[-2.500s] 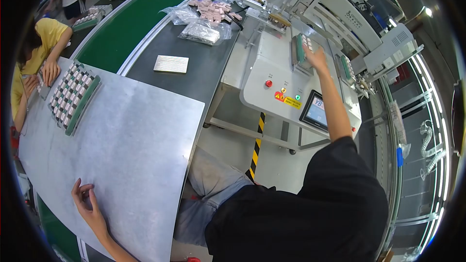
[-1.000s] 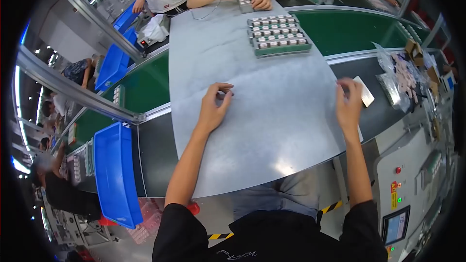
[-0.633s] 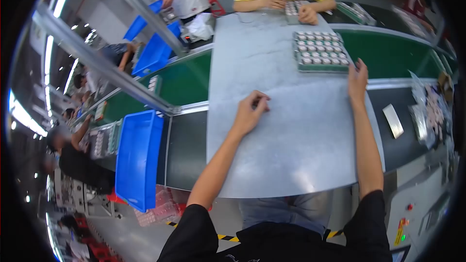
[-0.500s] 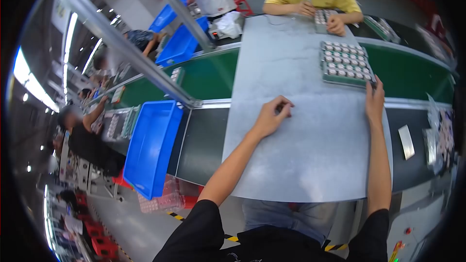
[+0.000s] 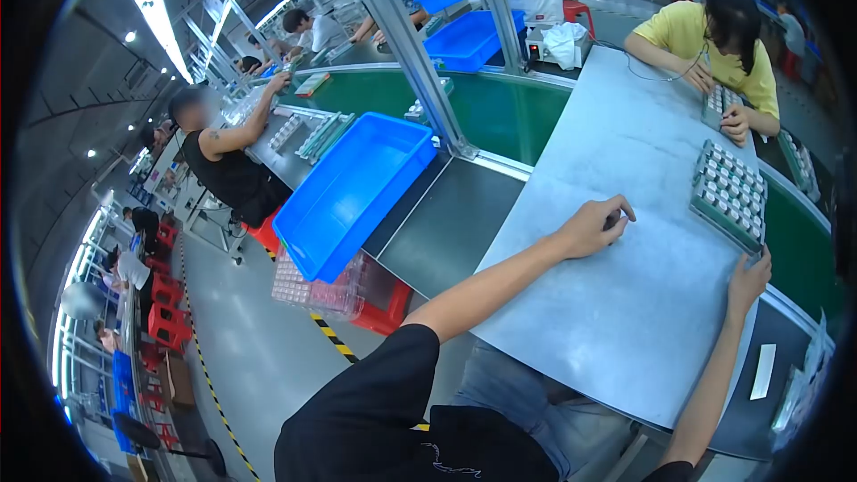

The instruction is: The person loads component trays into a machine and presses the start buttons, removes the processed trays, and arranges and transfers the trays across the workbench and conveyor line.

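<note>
My left hand [image 5: 596, 228] rests on the grey metal tabletop [image 5: 571, 303], its fingers curled in; whether anything is inside them cannot be seen. At the right edge of the table, my right hand [image 5: 748, 284] grips the near corner of a green tray [image 5: 728, 225]. Rows of small, white-topped round pieces fill this tray, which lies flat on the tabletop. A dark spot shows by the right fingertips, too small to make out.
Across the table, a person in yellow [image 5: 692, 40] handles a similar tray [image 5: 719, 105]. A blue bin [image 5: 353, 196] stands left, beside a metal post [image 5: 420, 62]. The green belt [image 5: 504, 120] runs behind. A white strip [image 5: 762, 371] lies at right.
The view has swung left, so the table, tray and both hands appear farther right and tilted. My hands keep nearly the same places on the table and tray.
</note>
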Demonstrator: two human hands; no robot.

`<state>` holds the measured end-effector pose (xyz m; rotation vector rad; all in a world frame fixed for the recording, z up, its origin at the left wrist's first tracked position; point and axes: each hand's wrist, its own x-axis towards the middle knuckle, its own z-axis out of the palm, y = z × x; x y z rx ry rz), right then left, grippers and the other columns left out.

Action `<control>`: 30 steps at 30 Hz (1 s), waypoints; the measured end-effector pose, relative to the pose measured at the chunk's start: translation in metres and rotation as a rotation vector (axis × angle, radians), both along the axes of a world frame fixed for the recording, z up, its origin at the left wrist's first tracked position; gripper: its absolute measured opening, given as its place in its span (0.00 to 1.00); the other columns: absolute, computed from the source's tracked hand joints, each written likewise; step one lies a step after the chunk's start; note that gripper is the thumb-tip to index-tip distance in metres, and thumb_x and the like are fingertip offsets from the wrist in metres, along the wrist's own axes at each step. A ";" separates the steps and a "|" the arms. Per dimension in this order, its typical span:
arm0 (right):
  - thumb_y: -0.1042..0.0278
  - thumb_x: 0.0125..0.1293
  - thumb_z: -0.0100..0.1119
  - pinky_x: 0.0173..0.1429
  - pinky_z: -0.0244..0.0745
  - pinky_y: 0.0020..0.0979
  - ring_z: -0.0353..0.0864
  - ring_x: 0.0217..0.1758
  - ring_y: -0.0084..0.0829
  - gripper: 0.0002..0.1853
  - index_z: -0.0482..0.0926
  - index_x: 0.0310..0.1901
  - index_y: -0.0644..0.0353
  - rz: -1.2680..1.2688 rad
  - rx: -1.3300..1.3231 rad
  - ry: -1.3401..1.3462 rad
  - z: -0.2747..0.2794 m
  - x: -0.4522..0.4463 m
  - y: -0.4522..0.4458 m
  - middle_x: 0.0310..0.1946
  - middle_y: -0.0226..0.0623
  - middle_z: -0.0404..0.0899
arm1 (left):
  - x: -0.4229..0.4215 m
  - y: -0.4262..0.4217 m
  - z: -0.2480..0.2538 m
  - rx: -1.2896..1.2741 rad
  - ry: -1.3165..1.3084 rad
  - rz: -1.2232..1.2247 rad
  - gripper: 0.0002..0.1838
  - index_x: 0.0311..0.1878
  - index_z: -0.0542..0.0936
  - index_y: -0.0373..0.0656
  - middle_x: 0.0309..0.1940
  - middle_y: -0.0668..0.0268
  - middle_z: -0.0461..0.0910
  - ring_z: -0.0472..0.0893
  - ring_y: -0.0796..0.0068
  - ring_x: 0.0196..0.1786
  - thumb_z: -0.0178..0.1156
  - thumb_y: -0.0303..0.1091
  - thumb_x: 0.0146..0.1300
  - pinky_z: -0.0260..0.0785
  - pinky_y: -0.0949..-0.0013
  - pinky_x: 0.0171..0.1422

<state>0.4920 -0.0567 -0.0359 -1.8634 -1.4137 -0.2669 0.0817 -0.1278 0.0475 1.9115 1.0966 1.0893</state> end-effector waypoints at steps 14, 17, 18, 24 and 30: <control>0.50 0.73 0.53 0.74 0.59 0.59 0.60 0.79 0.46 0.31 0.69 0.71 0.59 -0.115 -0.335 -0.181 -0.001 0.006 -0.009 0.76 0.44 0.64 | -0.002 0.003 -0.005 -0.016 0.169 0.030 0.06 0.46 0.81 0.41 0.18 0.66 0.77 0.76 0.74 0.23 0.57 0.29 0.69 0.67 0.66 0.33; 0.49 0.73 0.53 0.74 0.57 0.61 0.60 0.79 0.45 0.32 0.69 0.72 0.58 -0.090 -0.343 -0.164 -0.003 0.007 -0.007 0.77 0.43 0.63 | -0.003 0.003 -0.003 -0.025 0.149 0.025 0.06 0.45 0.81 0.41 0.18 0.66 0.78 0.78 0.74 0.24 0.57 0.29 0.69 0.67 0.67 0.33; 0.49 0.73 0.53 0.74 0.56 0.62 0.59 0.79 0.45 0.32 0.69 0.73 0.57 -0.093 -0.360 -0.169 -0.001 0.008 -0.008 0.77 0.42 0.63 | -0.003 0.002 -0.005 -0.013 0.152 0.027 0.06 0.45 0.81 0.42 0.18 0.66 0.78 0.78 0.74 0.24 0.57 0.29 0.69 0.68 0.66 0.33; 0.46 0.73 0.52 0.75 0.54 0.61 0.59 0.80 0.46 0.32 0.69 0.73 0.56 -0.120 -0.387 -0.207 -0.005 0.013 -0.002 0.78 0.40 0.62 | -0.004 0.003 -0.009 0.045 0.149 0.032 0.06 0.44 0.81 0.43 0.19 0.66 0.79 0.79 0.70 0.24 0.58 0.30 0.68 0.69 0.64 0.34; 0.46 0.73 0.52 0.75 0.55 0.61 0.59 0.79 0.47 0.32 0.69 0.73 0.54 -0.120 -0.379 -0.230 -0.014 0.020 0.004 0.78 0.39 0.62 | -0.005 0.004 -0.009 0.047 0.160 0.028 0.06 0.43 0.81 0.43 0.19 0.66 0.79 0.79 0.69 0.24 0.57 0.30 0.67 0.69 0.63 0.34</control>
